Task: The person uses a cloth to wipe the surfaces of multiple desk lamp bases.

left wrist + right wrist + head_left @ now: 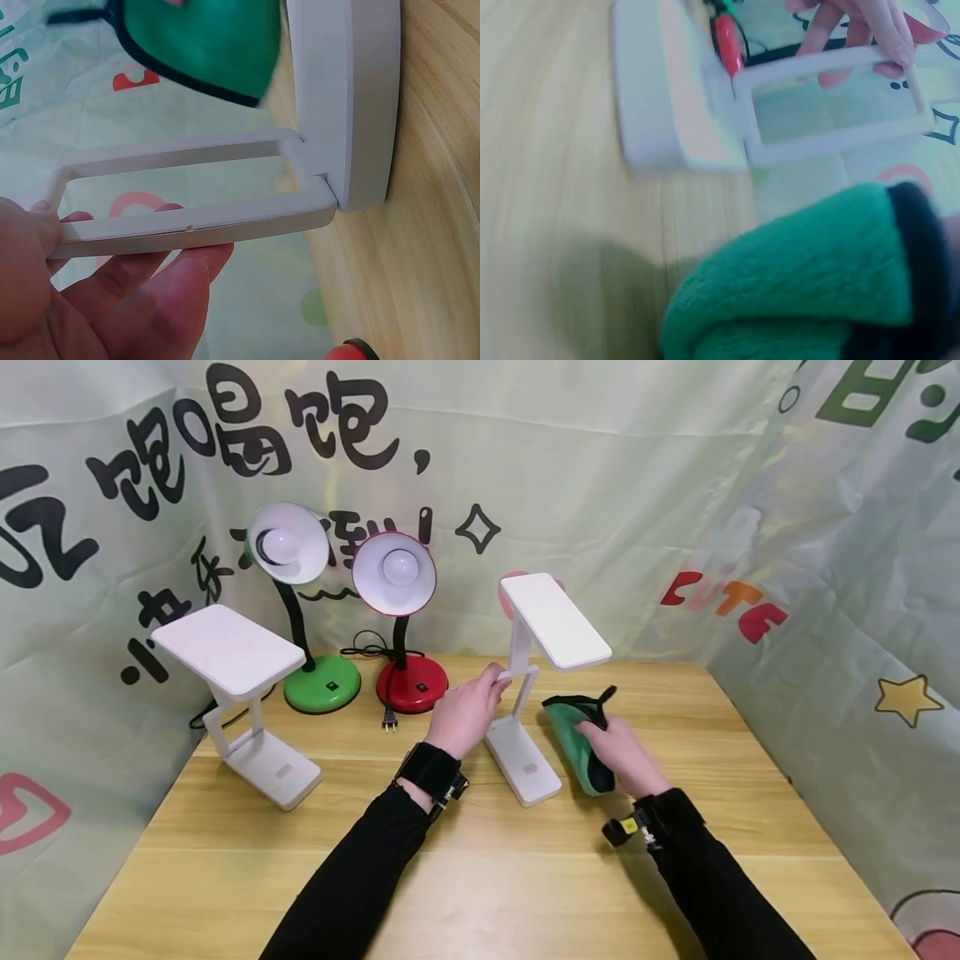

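Observation:
A white folding desk lamp [517, 752] stands right of centre on the table, its flat head [558, 620] tilted above a hinged frame. My left hand [467, 710] grips that frame [187, 229] at its upper end, thumb on one side and fingers on the other. Just right of the lamp, my right hand [618, 753] holds a folded green cloth [572, 743] with dark edging and a loop. In the right wrist view the fuzzy cloth [795, 262] fills the lower part, close beside the lamp base [675, 97].
A second white lamp [273, 768] stands at the left. Behind are a green-based lamp [322, 685] and a red-based lamp [412, 685], with a plug [389, 720] lying in front. A printed curtain [600, 468] surrounds the wooden table [480, 893] at the back and sides.

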Available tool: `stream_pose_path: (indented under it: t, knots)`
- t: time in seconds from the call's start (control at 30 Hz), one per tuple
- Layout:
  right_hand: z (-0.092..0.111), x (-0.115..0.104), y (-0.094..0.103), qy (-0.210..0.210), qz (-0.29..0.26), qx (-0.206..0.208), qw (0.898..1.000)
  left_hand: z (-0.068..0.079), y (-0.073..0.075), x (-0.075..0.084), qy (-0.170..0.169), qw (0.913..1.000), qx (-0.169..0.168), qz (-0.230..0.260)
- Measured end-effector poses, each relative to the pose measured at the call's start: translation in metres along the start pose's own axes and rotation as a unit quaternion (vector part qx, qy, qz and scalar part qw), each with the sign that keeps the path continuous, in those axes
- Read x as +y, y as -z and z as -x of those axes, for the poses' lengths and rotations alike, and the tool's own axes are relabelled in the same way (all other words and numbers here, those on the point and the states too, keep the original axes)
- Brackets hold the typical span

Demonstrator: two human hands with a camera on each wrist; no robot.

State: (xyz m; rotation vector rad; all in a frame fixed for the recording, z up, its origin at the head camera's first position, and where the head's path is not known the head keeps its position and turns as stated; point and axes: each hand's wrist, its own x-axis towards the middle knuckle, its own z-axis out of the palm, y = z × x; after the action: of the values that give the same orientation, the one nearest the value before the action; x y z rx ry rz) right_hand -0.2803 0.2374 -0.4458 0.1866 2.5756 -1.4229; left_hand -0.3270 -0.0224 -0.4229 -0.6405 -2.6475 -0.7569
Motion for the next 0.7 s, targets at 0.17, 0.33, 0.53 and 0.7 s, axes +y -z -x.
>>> stream_pose_path:
  t: [0.17, 0.33, 0.53, 0.7]
  knots:
    - [-0.023, -0.017, -0.030, -0.012, 0.012, -0.054, 0.998, 0.001, 0.002, -0.001, 0.000, 1.0000, 0.009, -0.001]
    - [-0.037, -0.024, -0.048, 0.054, 0.105, -0.062, 0.991, 0.002, 0.003, 0.000, -0.003, 0.9998, 0.020, -0.002]
    - [-0.029, -0.015, -0.046, 0.089, 0.167, -0.039, 0.981, 0.002, 0.004, 0.000, -0.002, 1.0000, 0.005, 0.004]
    - [-0.005, -0.003, -0.034, 0.099, 0.204, -0.050, 0.973, 0.002, 0.004, 0.001, -0.004, 1.0000, 0.000, 0.004]
